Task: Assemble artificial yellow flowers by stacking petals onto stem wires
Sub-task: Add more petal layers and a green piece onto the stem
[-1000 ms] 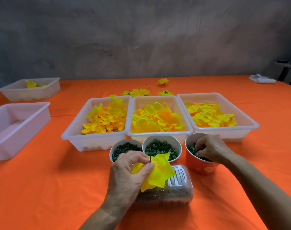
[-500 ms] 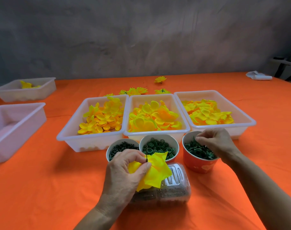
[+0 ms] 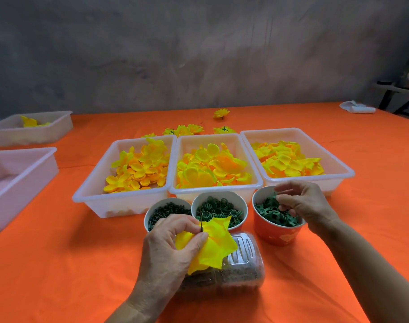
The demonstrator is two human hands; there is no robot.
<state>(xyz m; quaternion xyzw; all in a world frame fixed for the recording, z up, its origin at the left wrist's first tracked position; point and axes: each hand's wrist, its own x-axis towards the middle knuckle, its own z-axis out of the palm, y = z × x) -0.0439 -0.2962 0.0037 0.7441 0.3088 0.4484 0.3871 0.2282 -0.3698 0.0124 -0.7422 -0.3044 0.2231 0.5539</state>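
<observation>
My left hand [image 3: 168, 248] pinches a large yellow petal [image 3: 212, 245] threaded on a thin dark stem wire [image 3: 201, 223] that pokes up through its middle. My right hand [image 3: 303, 203] hovers over the red cup [image 3: 275, 231], its fingertips pinching a small green plastic piece [image 3: 272, 201] just above the green pieces inside. Three white trays of yellow petals stand in a row behind the cups: left [image 3: 87, 194], middle [image 3: 212, 187], right [image 3: 338, 169].
Two white cups hold dark green parts: left [image 3: 150, 213], middle [image 3: 243, 206]. A clear plastic container [image 3: 243, 269] lies under my left hand. Finished yellow flowers [image 3: 187, 130] lie behind the trays. Two more white trays sit at far left [image 3: 19, 180], [image 3: 59, 127]. White cloth [image 3: 357, 109] at far right.
My right hand has lifted out of the red cup with a green piece pinched in its fingertips. My left hand with the petal has stayed in place.
</observation>
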